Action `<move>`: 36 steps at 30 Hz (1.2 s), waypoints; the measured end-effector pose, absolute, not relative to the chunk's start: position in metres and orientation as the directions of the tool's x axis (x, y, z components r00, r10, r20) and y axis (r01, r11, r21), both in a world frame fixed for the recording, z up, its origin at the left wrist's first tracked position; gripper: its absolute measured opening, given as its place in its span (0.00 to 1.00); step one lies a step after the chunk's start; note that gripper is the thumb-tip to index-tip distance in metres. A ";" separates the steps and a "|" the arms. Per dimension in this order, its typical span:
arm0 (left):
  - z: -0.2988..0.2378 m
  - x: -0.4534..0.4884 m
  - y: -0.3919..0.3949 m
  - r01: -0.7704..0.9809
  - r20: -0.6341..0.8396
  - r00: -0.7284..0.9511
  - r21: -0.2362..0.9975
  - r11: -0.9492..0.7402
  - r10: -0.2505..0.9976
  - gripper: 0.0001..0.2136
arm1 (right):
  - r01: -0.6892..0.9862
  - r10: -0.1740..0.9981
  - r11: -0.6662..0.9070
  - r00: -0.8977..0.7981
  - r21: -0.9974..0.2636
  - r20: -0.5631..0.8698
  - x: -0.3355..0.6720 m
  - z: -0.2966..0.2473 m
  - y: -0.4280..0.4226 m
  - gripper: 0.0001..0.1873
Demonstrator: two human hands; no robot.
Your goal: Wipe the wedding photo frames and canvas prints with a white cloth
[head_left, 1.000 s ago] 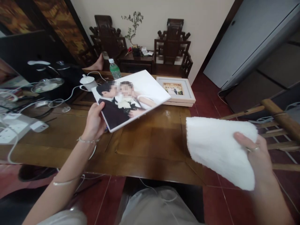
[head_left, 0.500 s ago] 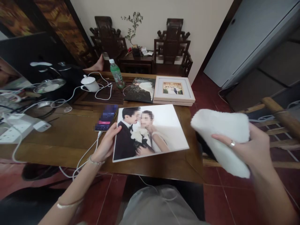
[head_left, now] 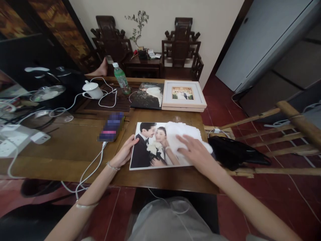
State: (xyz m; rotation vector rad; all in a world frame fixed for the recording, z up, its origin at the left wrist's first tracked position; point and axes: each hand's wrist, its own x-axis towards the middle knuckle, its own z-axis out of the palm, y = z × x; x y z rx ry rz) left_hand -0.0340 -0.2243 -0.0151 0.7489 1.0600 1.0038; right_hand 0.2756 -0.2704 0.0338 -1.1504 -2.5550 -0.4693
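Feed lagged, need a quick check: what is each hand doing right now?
Left hand: closed on the left edge of the photo print.
Right hand: open and flat, pressing the white cloth onto the print.

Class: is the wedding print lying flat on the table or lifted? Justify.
Flat: the wedding print rests on the table, left hand at its edge, right hand pressing a white cloth onto it.

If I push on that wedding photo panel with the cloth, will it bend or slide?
Probably stiff: the photo panel lies flat with straight edges. It may slide on the glossy wooden table; the left hand touches its edge.
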 end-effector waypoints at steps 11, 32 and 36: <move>-0.021 -0.033 -0.190 -0.130 -0.371 0.034 0.919 0.372 0.928 0.24 | 0.789 0.764 0.615 -0.593 -0.010 0.255 0.267 -0.010 -0.272 0.20; -0.011 -0.039 -0.179 0.843 0.160 0.029 0.527 -0.110 0.987 0.25 | 0.804 0.791 0.589 -0.552 -0.084 0.264 0.279 -0.012 -0.245 0.27; -0.015 -0.030 -0.184 0.808 0.158 -0.111 0.590 -0.003 0.981 0.23 | 0.848 0.838 0.518 -0.477 -0.111 0.265 0.274 -0.014 -0.216 0.31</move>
